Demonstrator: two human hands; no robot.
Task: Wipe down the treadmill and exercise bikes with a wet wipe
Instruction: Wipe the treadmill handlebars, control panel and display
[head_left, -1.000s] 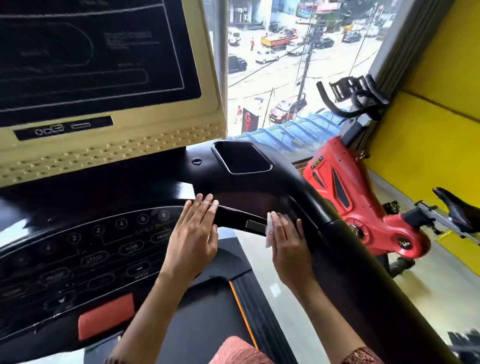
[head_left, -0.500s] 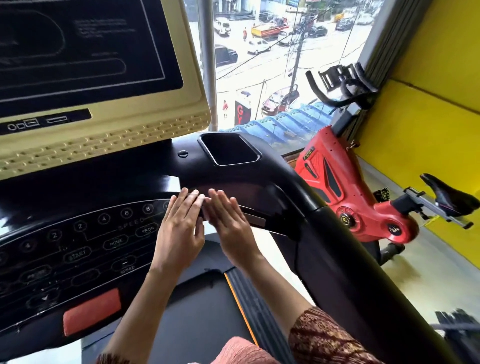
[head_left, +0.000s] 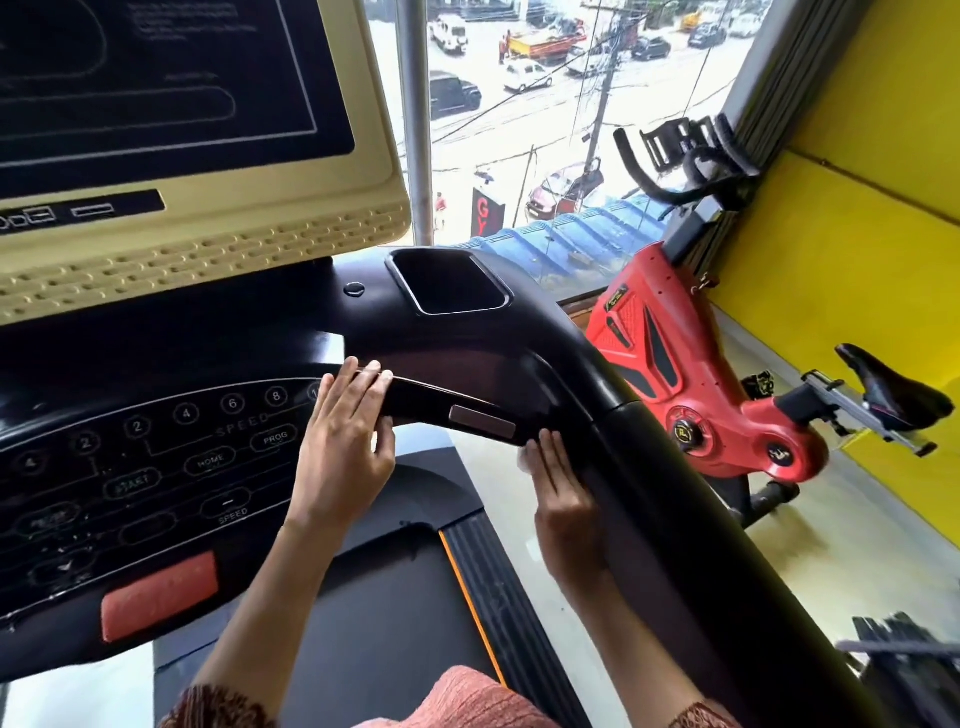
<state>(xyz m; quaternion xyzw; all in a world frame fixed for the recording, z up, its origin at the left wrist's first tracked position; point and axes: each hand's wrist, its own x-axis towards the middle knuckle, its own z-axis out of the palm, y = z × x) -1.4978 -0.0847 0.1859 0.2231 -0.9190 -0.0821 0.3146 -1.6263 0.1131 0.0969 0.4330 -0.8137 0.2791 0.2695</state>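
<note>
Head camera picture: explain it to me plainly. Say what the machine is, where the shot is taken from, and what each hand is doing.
The camera sits on a person's head, looking down at their own arms. The big black machine is a treadmill, with its button console and a cream-framed screen above. The left hand lies flat on the inner grip bar. The right hand presses a white wet wipe, mostly hidden beneath the fingers, against the side handrail. To the right stands a red exercise bike by a yellow wall, with a street through the window.

R hand (head_left: 566, 499) w/ wipe (head_left: 523, 460) slid right along handrail (head_left: 467, 410) | now apart from L hand (head_left: 343, 447)
</note>
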